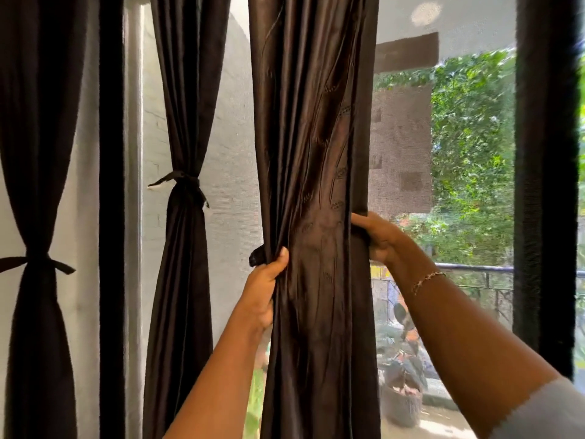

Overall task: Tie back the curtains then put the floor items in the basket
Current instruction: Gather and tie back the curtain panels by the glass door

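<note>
Raised left hand (263,288) and right hand (380,239) grip opposite edges of the gathered, glossy dark-brown fabric curtain (316,137).

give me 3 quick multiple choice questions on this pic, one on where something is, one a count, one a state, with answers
1. Where is the bracelet?
A) on the left wrist
B) hung on a curtain knot
C) on the right wrist

2. How many curtains have a knotted tie round them?
A) two
B) none
C) three

3. What state is the near curtain in?
A) knotted at the middle
B) gripped by both hands, no knot on it
C) lying on the floor

Answers:
1 C: it circles the wrist just below the right hand.
2 A: the far-left curtain and the middle curtain are each cinched by a knot.
3 B: the left hand and the right hand hold its two edges, and no knot shows on it.
</note>
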A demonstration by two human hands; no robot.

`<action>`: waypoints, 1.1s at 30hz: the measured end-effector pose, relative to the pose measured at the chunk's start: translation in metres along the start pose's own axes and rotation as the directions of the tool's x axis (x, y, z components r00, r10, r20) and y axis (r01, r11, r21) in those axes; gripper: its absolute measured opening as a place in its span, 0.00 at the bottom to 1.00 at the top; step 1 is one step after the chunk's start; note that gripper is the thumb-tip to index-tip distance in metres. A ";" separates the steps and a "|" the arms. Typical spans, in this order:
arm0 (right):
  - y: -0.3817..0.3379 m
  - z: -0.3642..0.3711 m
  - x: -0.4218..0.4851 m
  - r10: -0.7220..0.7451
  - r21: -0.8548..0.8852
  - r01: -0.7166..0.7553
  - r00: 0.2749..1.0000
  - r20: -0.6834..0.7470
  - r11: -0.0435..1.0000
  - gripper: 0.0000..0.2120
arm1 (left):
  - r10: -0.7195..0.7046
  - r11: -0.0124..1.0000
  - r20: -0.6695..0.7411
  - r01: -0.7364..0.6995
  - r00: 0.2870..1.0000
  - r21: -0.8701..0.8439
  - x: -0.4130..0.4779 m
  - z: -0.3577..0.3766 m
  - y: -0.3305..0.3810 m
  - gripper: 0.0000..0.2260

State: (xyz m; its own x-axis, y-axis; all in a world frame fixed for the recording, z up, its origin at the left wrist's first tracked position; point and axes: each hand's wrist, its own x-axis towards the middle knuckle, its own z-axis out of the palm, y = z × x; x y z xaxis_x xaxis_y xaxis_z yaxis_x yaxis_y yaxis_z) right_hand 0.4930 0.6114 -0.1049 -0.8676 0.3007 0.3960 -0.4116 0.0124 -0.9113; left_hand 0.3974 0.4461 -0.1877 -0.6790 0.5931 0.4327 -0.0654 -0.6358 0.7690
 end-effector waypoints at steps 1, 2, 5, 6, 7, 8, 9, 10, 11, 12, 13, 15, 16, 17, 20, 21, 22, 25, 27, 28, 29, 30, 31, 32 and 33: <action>0.001 0.003 0.001 -0.005 -0.015 0.005 1.000 -0.003 1.000 0.05 | 0.002 1.000 -0.003 -0.002 1.000 -0.005 0.000 -0.001 0.000 0.10; 0.002 0.005 0.000 -0.018 -0.035 0.018 1.000 -0.008 0.999 0.04 | 0.008 1.000 -0.011 -0.008 1.000 -0.004 0.000 -0.002 0.001 0.10; 0.010 0.009 -0.006 -0.087 -0.136 0.082 0.996 -0.025 0.987 0.09 | 0.055 0.997 -0.061 -0.051 0.997 0.062 0.001 -0.005 -0.001 0.09; 0.014 0.010 -0.009 -0.116 -0.183 0.104 0.991 -0.059 0.978 0.09 | 0.076 0.992 -0.095 -0.065 0.993 0.109 0.000 -0.003 -0.001 0.09; 0.018 0.012 -0.012 -0.159 -0.250 0.130 0.982 -0.099 0.959 0.08 | 0.097 0.984 -0.138 -0.074 0.986 0.162 0.000 0.001 -0.002 0.09; 0.021 0.015 -0.016 -0.205 -0.344 0.146 0.968 -0.142 0.928 0.07 | 0.119 0.974 -0.186 -0.079 0.975 0.211 -0.001 0.006 -0.003 0.10; 0.025 0.017 -0.018 -0.268 -0.466 0.152 0.944 -0.192 0.871 0.08 | 0.146 0.963 -0.234 -0.084 0.961 0.255 -0.002 0.012 -0.004 0.12; 0.029 0.019 -0.021 -0.341 -0.585 0.144 0.908 -0.242 0.798 0.10 | 0.178 0.948 -0.276 -0.090 0.944 0.304 -0.002 0.017 -0.006 0.15; 0.033 0.022 -0.023 -0.405 -0.649 0.138 0.869 -0.283 0.748 0.10 | 0.218 0.929 -0.308 -0.100 0.926 0.357 -0.002 0.022 -0.008 0.17; 0.036 0.026 -0.029 -0.433 -0.642 0.156 0.850 -0.300 0.750 0.11 | 0.261 0.907 -0.327 -0.115 0.908 0.404 -0.002 0.026 -0.010 0.18; 0.039 0.031 -0.036 -0.415 -0.553 0.203 0.863 -0.289 0.808 0.14 | 0.298 0.887 -0.335 -0.129 0.894 0.443 -0.003 0.030 -0.012 0.18; 0.045 0.040 -0.048 -0.322 -0.257 0.271 0.929 -0.181 0.928 0.23 | 0.330 0.858 -0.333 -0.134 0.883 0.495 -0.004 0.035 -0.014 0.18; 0.049 0.043 -0.052 -0.312 -0.198 0.283 0.940 -0.137 0.938 0.25 | 0.328 0.861 -0.325 -0.139 0.887 0.490 -0.005 0.037 -0.015 0.17; 0.053 0.047 -0.055 -0.331 -0.246 0.294 0.935 -0.125 0.924 0.24 | 0.318 0.872 -0.314 -0.146 0.895 0.467 -0.005 0.038 -0.016 0.17; 0.062 0.051 -0.055 -0.521 -0.761 0.205 0.830 -0.199 0.616 0.19 | 0.281 0.896 -0.312 -0.131 0.908 0.425 -0.009 0.042 -0.017 0.18; 0.065 0.053 -0.055 -0.558 -0.851 0.151 0.809 -0.187 0.504 0.19 | 0.278 0.896 -0.307 -0.131 0.910 0.423 -0.010 0.044 -0.018 0.19; 0.066 0.058 -0.057 -0.569 -0.900 0.100 0.803 -0.178 0.424 0.20 | 0.274 0.898 -0.295 -0.133 0.915 0.419 -0.011 0.045 -0.019 0.19; 0.071 0.071 -0.060 -0.590 -0.970 0.006 0.794 -0.143 0.243 0.24 | 0.255 0.904 -0.229 -0.148 0.939 0.401 -0.016 0.052 -0.020 0.17; 0.075 0.079 -0.062 -0.575 -0.983 0.001 0.811 -0.106 0.183 0.25 | 0.219 0.921 -0.155 -0.152 0.963 0.358 -0.019 0.054 -0.021 0.16; 0.076 0.083 -0.064 -0.560 -0.974 0.020 0.821 -0.113 0.225 0.25 | 0.199 0.934 -0.111 -0.154 0.974 0.323 -0.021 0.054 -0.022 0.16; 0.077 0.085 -0.065 -0.554 -0.958 0.052 0.824 -0.118 0.281 0.25 | 0.182 0.946 -0.066 -0.156 0.981 0.283 -0.023 0.054 -0.021 0.17; 0.078 0.086 -0.066 -0.528 -0.935 0.080 0.841 -0.123 0.345 0.25 | 0.168 0.956 -0.028 -0.156 0.985 0.248 -0.023 0.053 -0.021 0.18; 0.080 0.085 -0.068 -0.530 -0.912 0.131 0.842 -0.105 0.388 0.25 | 0.159 0.962 -0.004 -0.154 0.987 0.226 -0.023 0.054 -0.020 0.17; 0.079 0.086 -0.072 -0.555 -0.928 0.178 0.831 -0.037 0.328 0.24 | 0.159 0.962 0.005 -0.156 0.987 0.223 -0.022 0.053 -0.019 0.13; 0.080 0.085 -0.077 -0.586 -0.941 0.223 0.810 0.032 0.257 0.22 | 0.161 0.961 0.000 -0.157 0.987 0.229 -0.021 0.054 -0.019 0.09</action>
State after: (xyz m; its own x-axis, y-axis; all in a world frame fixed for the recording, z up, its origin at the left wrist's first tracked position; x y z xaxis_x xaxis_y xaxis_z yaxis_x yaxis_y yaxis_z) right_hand 0.5031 0.5083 -0.1989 -0.4705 0.2060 0.8580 -0.0364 0.9670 -0.2522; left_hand 0.4527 0.4718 -0.1858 -0.6803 0.4830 0.5513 0.2117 -0.5907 0.7787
